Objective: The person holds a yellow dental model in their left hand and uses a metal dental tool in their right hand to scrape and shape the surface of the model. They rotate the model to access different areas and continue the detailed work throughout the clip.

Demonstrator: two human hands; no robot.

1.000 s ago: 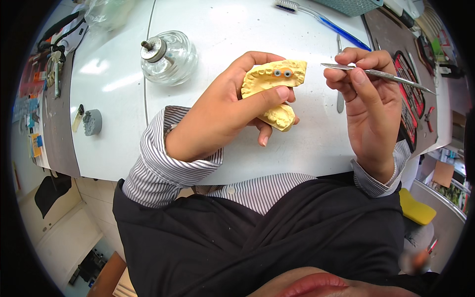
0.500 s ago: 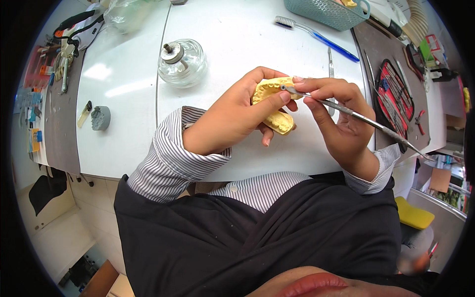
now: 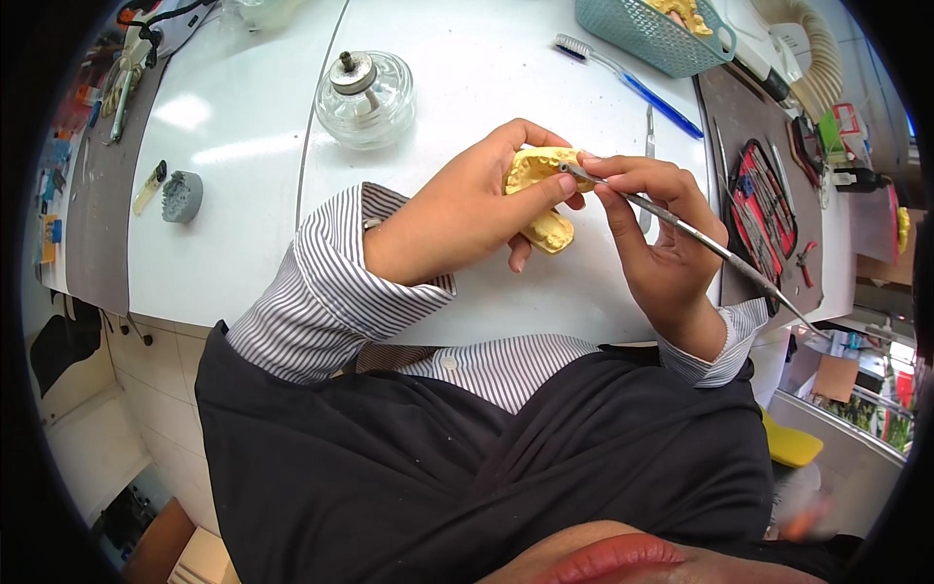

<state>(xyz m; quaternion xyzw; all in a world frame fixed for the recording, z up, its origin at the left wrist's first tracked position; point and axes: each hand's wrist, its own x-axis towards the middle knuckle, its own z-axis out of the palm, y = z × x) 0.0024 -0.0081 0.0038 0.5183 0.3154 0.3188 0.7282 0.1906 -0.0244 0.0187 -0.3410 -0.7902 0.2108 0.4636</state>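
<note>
The dental cast (image 3: 541,185) is pale yellow, the slim instrument (image 3: 681,229) touching it silver-grey. Around the cast, the surface (image 3: 253,127) is glossy white; behind it stands a clear glass burner (image 3: 366,99), farther back a teal mesh basket (image 3: 650,31) and a blue-handled toothbrush (image 3: 632,80). The sleeves (image 3: 321,282) are white with fine grey stripes, the apron (image 3: 467,467) black.

The yellow dental cast (image 3: 541,195) looks like matt, chalky plaster, rough at its edges. The thin tool (image 3: 681,229) is smooth bare metal with a dull shine. The white surface (image 3: 243,127) is glossy and smooth. Near its far edge the burner (image 3: 366,97) is clear glass with a metal cap, and the basket (image 3: 647,34) is teal woven plastic.
</note>
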